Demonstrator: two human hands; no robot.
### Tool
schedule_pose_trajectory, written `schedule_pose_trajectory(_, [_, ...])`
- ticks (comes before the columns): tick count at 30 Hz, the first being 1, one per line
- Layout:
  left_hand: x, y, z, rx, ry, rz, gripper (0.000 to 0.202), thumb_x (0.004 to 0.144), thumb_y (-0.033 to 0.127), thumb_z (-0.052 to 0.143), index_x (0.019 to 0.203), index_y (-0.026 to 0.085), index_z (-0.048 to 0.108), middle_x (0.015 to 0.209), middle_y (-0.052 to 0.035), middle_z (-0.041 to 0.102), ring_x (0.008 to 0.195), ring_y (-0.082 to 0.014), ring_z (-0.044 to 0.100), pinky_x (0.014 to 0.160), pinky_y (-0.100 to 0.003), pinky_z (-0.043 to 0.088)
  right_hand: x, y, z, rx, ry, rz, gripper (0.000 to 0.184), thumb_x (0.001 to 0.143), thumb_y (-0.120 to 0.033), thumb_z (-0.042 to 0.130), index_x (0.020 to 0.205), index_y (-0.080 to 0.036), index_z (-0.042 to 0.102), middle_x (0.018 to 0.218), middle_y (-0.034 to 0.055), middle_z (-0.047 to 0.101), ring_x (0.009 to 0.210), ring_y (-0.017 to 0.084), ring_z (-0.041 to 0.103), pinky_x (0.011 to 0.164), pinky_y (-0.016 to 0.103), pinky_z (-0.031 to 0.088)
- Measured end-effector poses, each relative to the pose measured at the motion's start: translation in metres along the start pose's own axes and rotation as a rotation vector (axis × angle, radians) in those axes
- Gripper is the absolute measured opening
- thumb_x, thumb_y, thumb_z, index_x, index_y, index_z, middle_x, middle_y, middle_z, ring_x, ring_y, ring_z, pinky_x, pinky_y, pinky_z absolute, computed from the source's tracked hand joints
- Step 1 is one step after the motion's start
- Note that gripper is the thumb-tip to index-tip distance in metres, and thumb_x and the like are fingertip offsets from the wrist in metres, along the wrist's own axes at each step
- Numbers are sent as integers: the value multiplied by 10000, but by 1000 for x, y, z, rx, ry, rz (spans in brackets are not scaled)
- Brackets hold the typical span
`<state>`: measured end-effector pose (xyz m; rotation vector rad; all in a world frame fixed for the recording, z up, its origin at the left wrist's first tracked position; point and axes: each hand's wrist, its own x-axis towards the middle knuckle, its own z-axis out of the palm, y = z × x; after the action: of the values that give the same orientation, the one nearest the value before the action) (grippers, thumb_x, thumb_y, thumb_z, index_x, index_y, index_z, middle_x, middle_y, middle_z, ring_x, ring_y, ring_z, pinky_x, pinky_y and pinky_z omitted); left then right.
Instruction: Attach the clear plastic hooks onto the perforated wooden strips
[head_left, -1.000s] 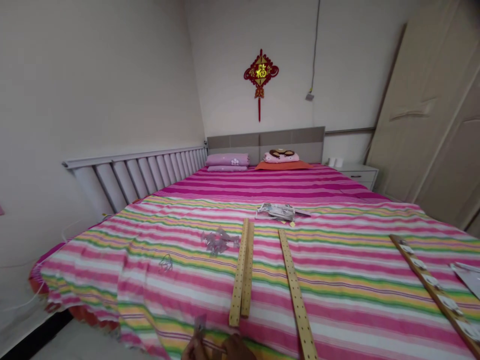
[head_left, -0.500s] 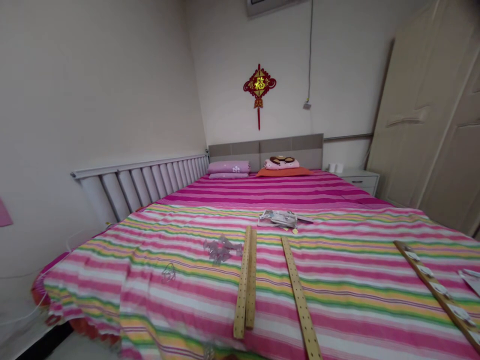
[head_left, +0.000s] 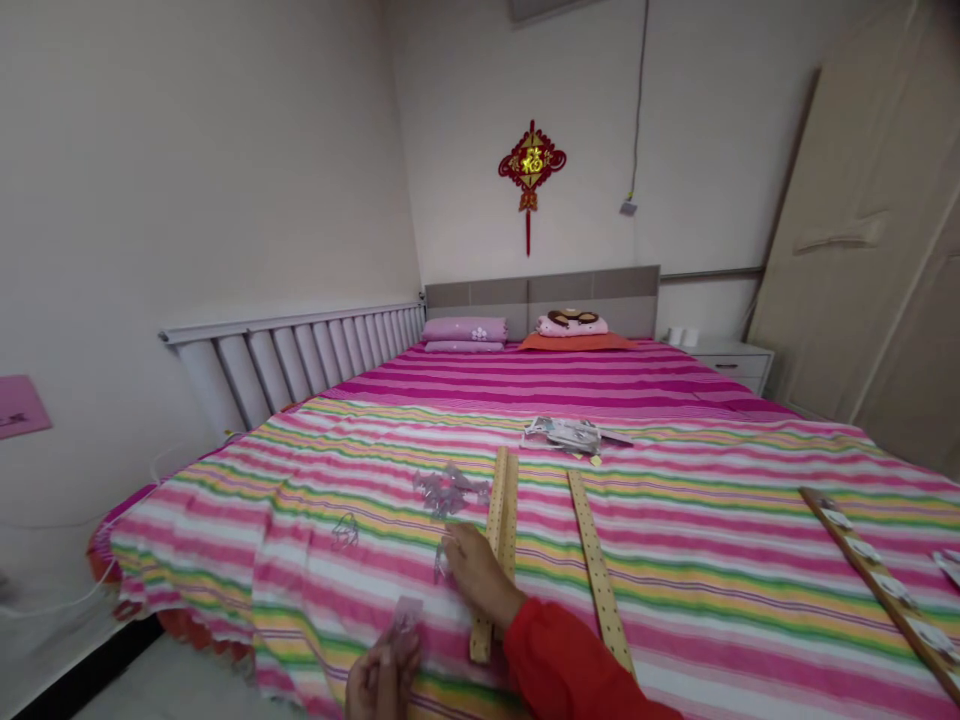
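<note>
Lower centre of the frame, my right hand [head_left: 474, 572] lays bent fingers [head_left: 454, 548] on a small clear plastic clip [head_left: 441, 566]. The clip lies on the pink striped bedspread [head_left: 675, 560], just beside the perforated wooden slats [head_left: 501, 520]. I cannot tell whether those fingers grip it. My left hand [head_left: 381, 685] pinches a second clear plastic piece [head_left: 406, 612]. A light fingertip pinch suits such a clip, I judge.

This is a bedroom in a home. A wide bed [head_left: 570, 385] fills almost the whole room, spread with a pink, yellow and green striped sheet [head_left: 675, 520]. At its far end a pink pillow [head_left: 463, 329] lies against a grey headboard [head_left: 555, 290]. A padded panel [head_left: 300, 350] runs along the left wall, and a white nightstand [head_left: 731, 358] stands at the bed's right corner — tall pale wardrobe doors [head_left: 870, 260] beside it. A red knot ornament [head_left: 532, 165] hangs on the wall above.
</note>
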<state>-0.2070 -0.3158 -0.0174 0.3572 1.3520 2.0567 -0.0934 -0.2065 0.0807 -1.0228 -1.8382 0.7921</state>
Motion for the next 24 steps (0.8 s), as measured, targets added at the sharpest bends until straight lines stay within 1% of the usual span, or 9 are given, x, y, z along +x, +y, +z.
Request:
schedule_pose_trajectory(3, [-4, 18, 26, 25, -46, -1, 479, 549, 536, 759, 801, 198, 529, 853, -69, 721, 767, -232, 705, 692, -346, 580, 9, 1, -15, 40, 94, 53, 152, 798, -171, 458, 808, -172, 610, 848, 65, 627, 862, 212, 585, 808, 345, 446])
schedule_pose_trajectory(5, [-12, 27, 41, 100, -122, 74, 463, 597, 563, 722, 801, 192, 536, 992, -96, 698, 788, -224, 699, 695, -339, 580, -1, 2, -24, 184, 135, 134, 120, 786, -207, 475, 761, -182, 590, 751, 33, 606, 762, 191, 586, 718, 315, 460])
schedule_pose_trajectory(7, [-20, 33, 53, 199, -216, 204, 431, 659, 570, 680, 808, 188, 549, 1098, -115, 657, 795, -217, 691, 689, -333, 580, -18, 2, -35, 413, 113, 247, 161, 788, -310, 510, 689, -192, 555, 608, -18, 547, 568, 143, 541, 547, 259, 429])
schedule_pose_trajectory(11, [-32, 36, 69, 394, -429, 643, 238, 824, 414, 571, 905, 192, 593, 1118, -116, 625, 989, -242, 644, 796, -358, 565, -53, -4, -65, 716, 26, 418, 404, 747, -570, 558, 659, -176, 553, 505, -43, 528, 367, 81, 438, 374, 208, 308])
schedule_pose_trajectory(14, [-42, 34, 79, 552, -599, 1035, 166, 870, 231, 501, 994, 215, 610, 1070, -89, 644, 1101, -227, 588, 891, -378, 530, -71, -5, -90, 767, 101, 465, 472, 720, -629, 587, 654, -162, 578, 495, -35, 542, 355, 63, 428, 362, 194, 285])
schedule_pose_trajectory(16, [-49, 33, 86, 614, -653, 1198, 225, 870, 152, 472, 1035, 236, 599, 1072, -74, 644, 1089, -199, 590, 875, -344, 536, -80, -2, -105, 764, 162, 482, 473, 696, -629, 624, 617, -167, 563, 479, -40, 532, 343, 56, 410, 353, 194, 262])
schedule_pose_trajectory(18, [-58, 30, 93, 645, -676, 1257, 263, 865, 110, 459, 1051, 242, 589, 1108, -78, 624, 1088, -181, 588, 847, -307, 545, -88, 2, -117, 743, 195, 484, 477, 671, -628, 650, 564, -180, 525, 417, -56, 490, 310, 55, 370, 340, 203, 228])
schedule_pose_trajectory(21, [-69, 23, 102, 644, -732, 1237, 270, 864, 97, 458, 1053, 248, 579, 1146, -87, 594, 1116, -180, 576, 864, -308, 540, -97, 7, -132, 699, 260, 466, 445, 646, -602, 685, 570, -185, 549, 342, -82, 418, 303, 63, 337, 352, 207, 221])
schedule_pose_trajectory(24, [-80, 13, 112, 596, -785, 1006, 178, 886, 164, 457, 999, 236, 573, 1157, -100, 586, 1173, -216, 549, 906, -361, 523, -103, 9, -146, 680, 340, 444, 405, 602, -526, 753, 797, -176, 689, 466, -46, 559, 412, 99, 456, 417, 218, 322])
